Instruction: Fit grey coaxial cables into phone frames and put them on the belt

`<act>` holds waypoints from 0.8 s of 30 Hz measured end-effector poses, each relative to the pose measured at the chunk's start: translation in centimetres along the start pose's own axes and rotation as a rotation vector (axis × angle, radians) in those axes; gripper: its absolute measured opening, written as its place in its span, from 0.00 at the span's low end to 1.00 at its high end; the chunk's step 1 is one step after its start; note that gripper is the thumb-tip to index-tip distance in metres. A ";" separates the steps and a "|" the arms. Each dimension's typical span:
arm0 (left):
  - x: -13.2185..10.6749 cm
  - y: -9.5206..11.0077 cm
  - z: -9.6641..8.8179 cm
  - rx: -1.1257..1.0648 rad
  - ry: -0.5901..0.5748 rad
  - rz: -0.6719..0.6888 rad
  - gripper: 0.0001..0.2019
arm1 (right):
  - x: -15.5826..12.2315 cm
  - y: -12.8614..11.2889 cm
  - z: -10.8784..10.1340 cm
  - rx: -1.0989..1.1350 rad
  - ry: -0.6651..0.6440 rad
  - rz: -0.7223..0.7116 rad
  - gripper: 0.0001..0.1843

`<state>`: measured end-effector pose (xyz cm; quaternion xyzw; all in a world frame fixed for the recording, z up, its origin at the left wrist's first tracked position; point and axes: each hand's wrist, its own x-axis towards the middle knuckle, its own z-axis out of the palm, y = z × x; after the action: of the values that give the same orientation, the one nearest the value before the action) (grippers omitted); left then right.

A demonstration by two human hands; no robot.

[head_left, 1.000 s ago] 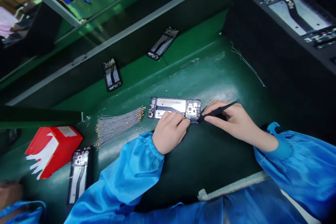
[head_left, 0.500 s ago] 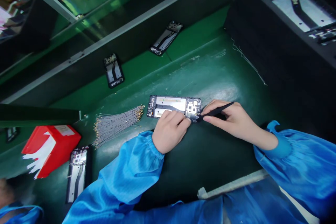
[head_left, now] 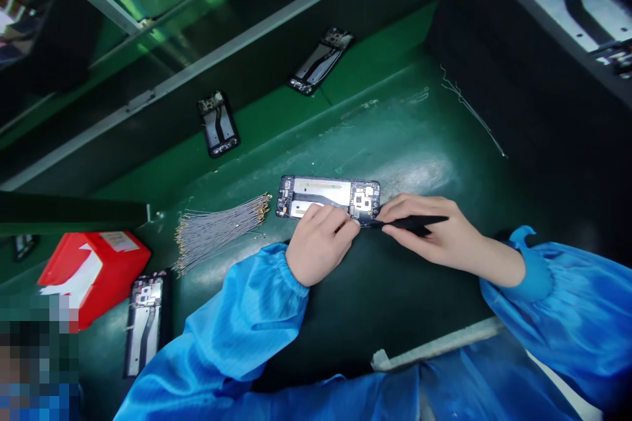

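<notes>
An opened phone (head_left: 323,192) lies lengthwise on the green table, its circuit board at the right end and a black flat cable across its silver middle. My left hand (head_left: 323,240) is closed over its near edge, fingers curled and fingertips by the board; what is beneath them is hidden. Black tweezers (head_left: 417,223) are pinched in my right hand (head_left: 439,230), their tip at the phone's near right corner. To the left of the phone is a bundle of thin grey cables (head_left: 222,230) with gold-coloured ends.
Two more opened phones (head_left: 218,125) (head_left: 320,62) lie on the ledge behind. Another opened phone (head_left: 144,325) is near my left sleeve, beside a red box (head_left: 106,270). A tall black holder (head_left: 513,79) with phone parts stands right; loose thin wires (head_left: 476,115) lie beside it.
The tweezers have turned in my right hand, their rear end now lower and further right. My left hand and the phone hold nearly the same place. The view has shifted slightly.
</notes>
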<state>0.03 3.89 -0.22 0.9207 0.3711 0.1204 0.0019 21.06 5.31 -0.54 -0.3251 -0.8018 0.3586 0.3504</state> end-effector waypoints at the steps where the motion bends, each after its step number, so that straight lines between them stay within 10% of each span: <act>1: 0.0 0.0 0.0 -0.001 -0.009 -0.001 0.08 | 0.0 0.0 0.1 -0.018 -0.012 -0.044 0.07; 15: 0.7 0.3 0.5 -0.041 -0.065 -0.072 0.12 | 1.9 0.1 -1.2 -0.061 -0.043 -0.037 0.09; 24: 1.8 0.3 0.9 -0.224 -0.040 -0.195 0.06 | 3.2 1.8 -0.8 -0.348 -0.327 -0.008 0.26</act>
<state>1.69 5.04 -0.71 0.8765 0.4429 0.1421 0.1238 20.51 9.04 -0.56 -0.3153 -0.8989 0.2614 0.1561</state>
